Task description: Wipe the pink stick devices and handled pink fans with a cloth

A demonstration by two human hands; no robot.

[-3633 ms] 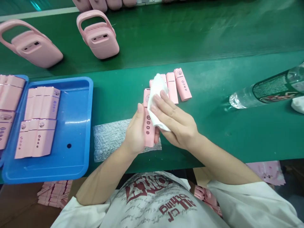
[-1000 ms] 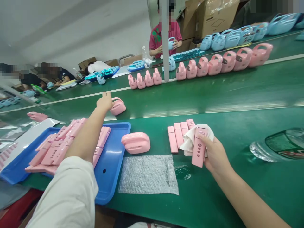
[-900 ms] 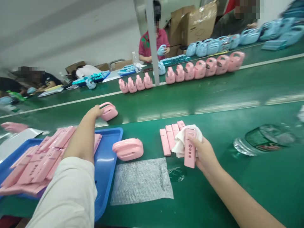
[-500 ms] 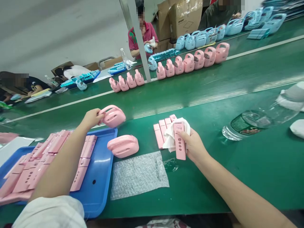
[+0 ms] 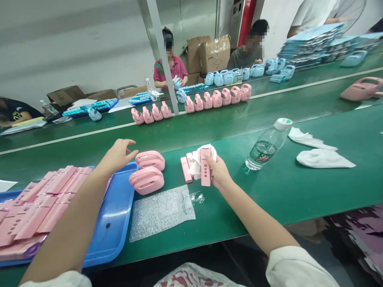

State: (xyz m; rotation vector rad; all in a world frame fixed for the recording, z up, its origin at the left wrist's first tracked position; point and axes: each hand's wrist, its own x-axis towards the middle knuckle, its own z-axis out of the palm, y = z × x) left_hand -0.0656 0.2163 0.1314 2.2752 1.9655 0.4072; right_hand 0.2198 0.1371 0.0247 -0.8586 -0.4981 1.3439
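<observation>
My left hand (image 5: pixel 119 154) is open with its fingers apart, just left of a pink handled housing (image 5: pixel 151 159) that sits on the green table. A second pink housing (image 5: pixel 147 180) stands right in front of it. In my right hand (image 5: pixel 220 171) is a slim pink panel (image 5: pixel 205 167) with a column of dark round marks, held together with a white cloth (image 5: pixel 196 161) behind it. More pink panels (image 5: pixel 186 169) lie just left of the cloth, partly hidden by it. Under my left forearm, a blue tray (image 5: pixel 115 223) carries a heap of pink panels (image 5: pixel 44 199).
A sheet of bubble wrap (image 5: pixel 163 211) lies before the housings. To the right are a water bottle (image 5: pixel 265 147) and white cloths (image 5: pixel 324 158). Pink housings (image 5: pixel 217 99) line the far side by a white post (image 5: pixel 164 52). Co-workers (image 5: pixel 176 71) sit beyond, near blue housings.
My left hand has set the pink housing down behind the other one and let go of it. My right hand still holds the panel and cloth. The view has swung right.
</observation>
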